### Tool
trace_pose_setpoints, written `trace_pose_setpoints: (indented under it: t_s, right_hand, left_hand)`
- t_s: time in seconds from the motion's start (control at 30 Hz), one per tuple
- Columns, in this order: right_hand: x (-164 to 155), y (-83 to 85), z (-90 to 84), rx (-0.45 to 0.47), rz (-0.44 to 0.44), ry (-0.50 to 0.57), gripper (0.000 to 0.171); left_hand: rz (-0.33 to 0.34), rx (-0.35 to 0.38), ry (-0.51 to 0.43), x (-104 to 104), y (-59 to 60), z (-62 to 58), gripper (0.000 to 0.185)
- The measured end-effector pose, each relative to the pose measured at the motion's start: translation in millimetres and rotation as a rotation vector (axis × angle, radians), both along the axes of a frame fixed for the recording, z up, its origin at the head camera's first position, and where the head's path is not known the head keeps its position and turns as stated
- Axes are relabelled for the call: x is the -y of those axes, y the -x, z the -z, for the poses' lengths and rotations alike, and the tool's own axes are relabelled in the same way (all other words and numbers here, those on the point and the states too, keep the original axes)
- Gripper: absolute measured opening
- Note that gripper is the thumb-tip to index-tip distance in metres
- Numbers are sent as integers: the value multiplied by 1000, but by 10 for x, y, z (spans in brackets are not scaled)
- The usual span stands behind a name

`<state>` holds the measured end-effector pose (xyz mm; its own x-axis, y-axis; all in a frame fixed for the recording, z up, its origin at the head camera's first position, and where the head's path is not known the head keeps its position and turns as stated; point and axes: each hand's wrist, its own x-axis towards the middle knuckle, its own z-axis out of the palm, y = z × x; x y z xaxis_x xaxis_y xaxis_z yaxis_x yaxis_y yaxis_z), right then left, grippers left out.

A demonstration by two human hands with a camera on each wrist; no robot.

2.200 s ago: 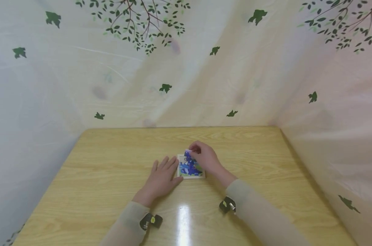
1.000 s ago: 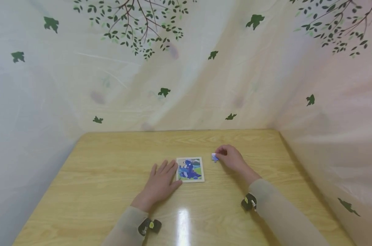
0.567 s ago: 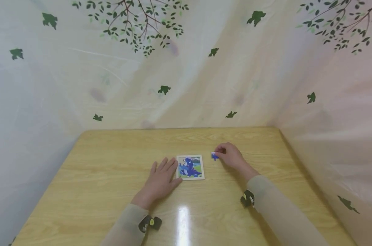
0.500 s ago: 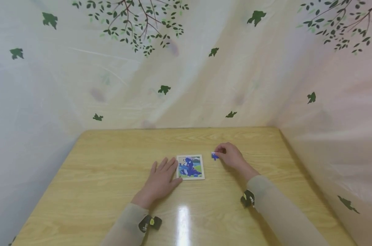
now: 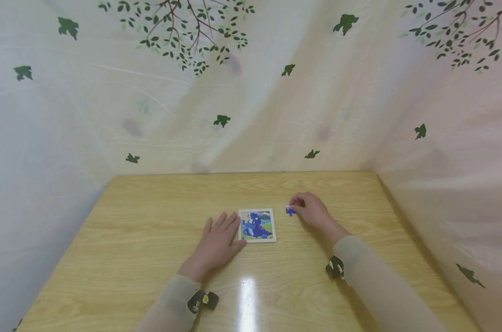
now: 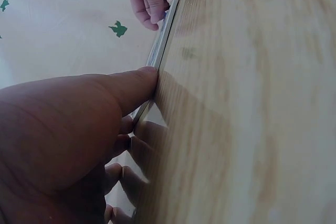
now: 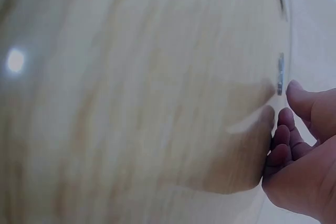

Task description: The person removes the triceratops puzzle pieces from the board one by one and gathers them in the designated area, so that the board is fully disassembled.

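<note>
Left hand (image 5: 218, 240) lies flat on the wooden table (image 5: 143, 216), fingers straight, thumb against the left edge of the puzzle board (image 5: 257, 225). Board: small square, pale border, blue figure on a blue and green scene, at table centre. Just right of it, apart from it, a small blue puzzle piece (image 5: 290, 210) on the table at the fingertips of the right hand (image 5: 311, 212), fingers curled; whether they pinch it, cannot tell. Left wrist view shows the board (image 6: 160, 45) edge-on, thin, thumb touching. Right wrist view shows the piece (image 7: 281, 73) as a sliver just beyond the fingertips (image 7: 285, 117).
</note>
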<state>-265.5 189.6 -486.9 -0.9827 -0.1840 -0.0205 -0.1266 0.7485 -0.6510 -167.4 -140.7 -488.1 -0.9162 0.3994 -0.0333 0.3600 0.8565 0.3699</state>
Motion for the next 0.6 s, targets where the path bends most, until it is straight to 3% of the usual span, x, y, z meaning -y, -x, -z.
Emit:
trace_pose_setpoints:
  t_s: [0.17,0.3,0.43,0.6]
  right_hand:
    - [-8,-28,-49,27,41,87,20]
    - [60,-73,-123,-4,64,95,23]
    - [228,-127,-203,-63,37,88,23]
    - [511,-207,-289,-72,-22,99,25]
  left_hand:
    - [-1,-1,-1,3,-2,-4,76]
    - [3,-4,-4,5,2,3,77]
    - [4,3,4,9,3,8,78]
    - [2,6,4,9,4,3,78]
